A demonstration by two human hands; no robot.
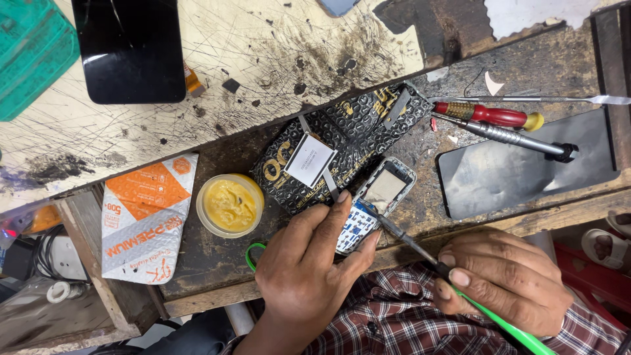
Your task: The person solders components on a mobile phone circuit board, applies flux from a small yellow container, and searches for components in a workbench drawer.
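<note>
My left hand (pixel 305 273) grips the lower end of a small keypad phone (pixel 376 202) with its front cover off, holding it at the front edge of the worn wooden bench (pixel 217 260). Gripped in my right hand (pixel 506 279) is a thin metal-tipped tool with a green handle (pixel 499 322). Its tip touches the phone's side near the keypad. Just behind the phone lies a black bubble pouch (pixel 358 121) with a small display module (pixel 309 160) resting on it.
An open tin of yellow paste (pixel 230 205) and an orange and grey pouch (pixel 148 217) lie to the left. To the right are a red-handled screwdriver (pixel 490 115), a metal screwdriver (pixel 513 138) and a black glass panel (pixel 526 171). A black phone (pixel 128 49) and a teal box (pixel 29 56) sit on the scratched white board.
</note>
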